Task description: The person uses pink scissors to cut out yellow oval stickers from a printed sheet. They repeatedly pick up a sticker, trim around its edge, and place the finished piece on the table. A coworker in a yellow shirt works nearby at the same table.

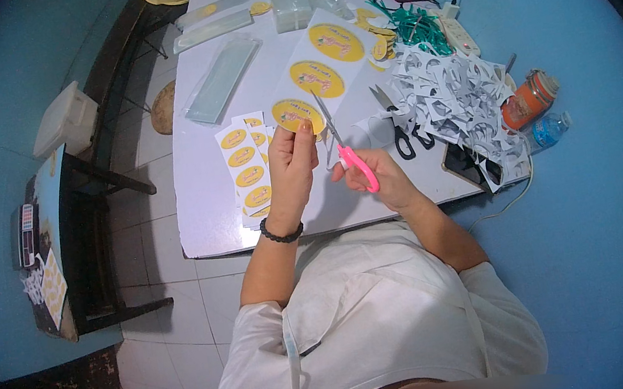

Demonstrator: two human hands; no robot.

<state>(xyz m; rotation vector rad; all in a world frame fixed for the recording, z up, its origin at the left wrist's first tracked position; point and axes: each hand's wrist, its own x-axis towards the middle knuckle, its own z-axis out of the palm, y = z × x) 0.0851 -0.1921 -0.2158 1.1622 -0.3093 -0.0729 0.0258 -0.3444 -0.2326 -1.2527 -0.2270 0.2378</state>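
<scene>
My left hand (293,152) pinches the near end of a white strip printed with yellow oval labels (317,79), thumb on top of the lowest oval. Around that lowest oval part of the white margin is cut away. In my right hand (375,177) is a pair of scissors with pink handles (358,167). Their blades point away from me, and the tips lie at the strip between the lowest and middle ovals. A narrow white offcut hangs beside the blades. To the left of my left hand, a stack of smaller oval label strips (246,170) lies on the white table (204,208).
Black-handled scissors (399,132) lie right of my right hand, beside a heap of paper offcuts (451,87). Beyond are green twist ties (421,29), a power strip (459,36), an orange-filled jar (529,99), a water bottle (548,129) and a phone (470,165). Clear plastic sleeves (222,79) lie at left.
</scene>
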